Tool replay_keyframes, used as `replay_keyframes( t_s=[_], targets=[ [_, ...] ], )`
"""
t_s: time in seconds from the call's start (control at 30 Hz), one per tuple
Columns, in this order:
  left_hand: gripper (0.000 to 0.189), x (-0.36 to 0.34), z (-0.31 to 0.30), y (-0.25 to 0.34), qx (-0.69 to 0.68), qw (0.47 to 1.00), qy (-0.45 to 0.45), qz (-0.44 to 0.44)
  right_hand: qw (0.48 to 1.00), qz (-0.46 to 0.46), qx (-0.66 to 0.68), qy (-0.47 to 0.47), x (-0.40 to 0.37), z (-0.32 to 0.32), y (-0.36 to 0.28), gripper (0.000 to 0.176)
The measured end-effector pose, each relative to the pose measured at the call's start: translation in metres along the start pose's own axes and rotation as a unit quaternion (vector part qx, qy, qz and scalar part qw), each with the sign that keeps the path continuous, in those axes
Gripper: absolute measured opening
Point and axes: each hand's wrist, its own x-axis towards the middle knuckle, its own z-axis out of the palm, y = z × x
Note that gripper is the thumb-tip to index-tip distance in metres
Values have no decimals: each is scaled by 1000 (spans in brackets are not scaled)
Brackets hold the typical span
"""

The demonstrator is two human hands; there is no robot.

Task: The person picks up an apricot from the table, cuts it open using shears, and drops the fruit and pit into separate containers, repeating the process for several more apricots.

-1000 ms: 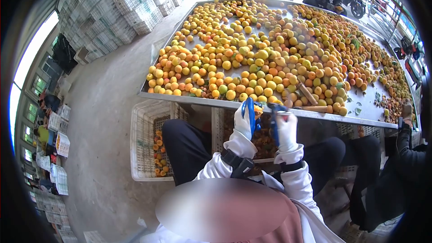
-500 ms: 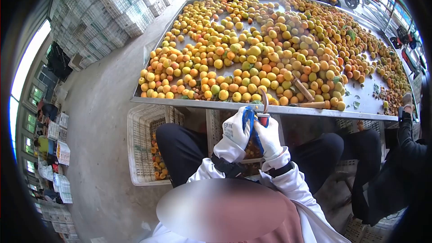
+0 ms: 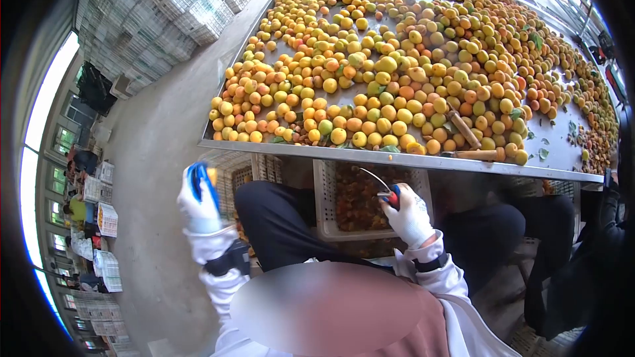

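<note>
My left hand (image 3: 200, 201), in a white glove with blue on the fingers, is closed over the left crate's near side. A yellow-orange piece of apricot (image 3: 212, 176) shows at its fingertips; the rest is hidden. In front of my right knee, my right hand (image 3: 409, 217), also in a white glove, grips a curved-blade knife (image 3: 395, 197) by its red handle. The thin blade points up and left above a white crate (image 3: 324, 192) with cut fruit in it. Many apricots (image 3: 370, 119) lie on the metal-edged table (image 3: 297, 151) ahead.
Two wooden-handled tools (image 3: 466, 131) rest among the fruit near the table's front edge. Another white crate (image 3: 268, 166) with fruit stands at my left leg. Co-workers sit at the far side and right. Stacked crates (image 3: 159, 6) rise at the back left.
My hands were together at the table edge and have parted. The left swung left over the crate; the right moved down slightly with the knife. The view shifted a little.
</note>
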Motion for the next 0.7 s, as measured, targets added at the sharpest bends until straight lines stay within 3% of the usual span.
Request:
replay_keyframes(
  t_s=[0.03, 0.1, 0.2, 0.23, 0.27, 0.33, 0.37, 0.47, 0.53, 0.7],
  targets=[
    [22, 8, -23, -14, 189, 980, -23, 52, 1000, 0, 10, 1, 1, -6, -2, 22],
    [38, 11, -43, -21, 469, 872, -42, 137, 1000, 3, 25, 4, 2, -17, -10, 22],
    [43, 21, -17, -7, 413, 882, -35, 227, 998, 7, 67, 11, 6, -30, -17, 22],
    [48, 26, 5, 8, 350, 905, -74, 230, 997, -5, 75, 16, 7, -33, -18, 22],
    [48, 27, 30, 38, 343, 892, -88, 281, 996, -19, 83, 22, 8, -35, -19, 23],
    [52, 38, 95, 81, 270, 891, -124, 343, 995, -15, 94, 18, 8, -44, -23, 23],
    [55, 49, 133, 92, 236, 892, -184, 340, 994, -12, 103, 12, 8, -46, -24, 25],
    [63, 64, 254, 123, 211, 861, -222, 407, 992, -27, 113, 54, 8, -48, -15, 27],
    [70, 62, 315, 159, 251, 840, -319, 359, 991, -15, 115, 66, 7, -51, -10, 30],
    [63, 54, 406, 186, 269, 815, -411, 308, 987, 20, 133, 82, 10, -63, -1, 32]
  ],
)
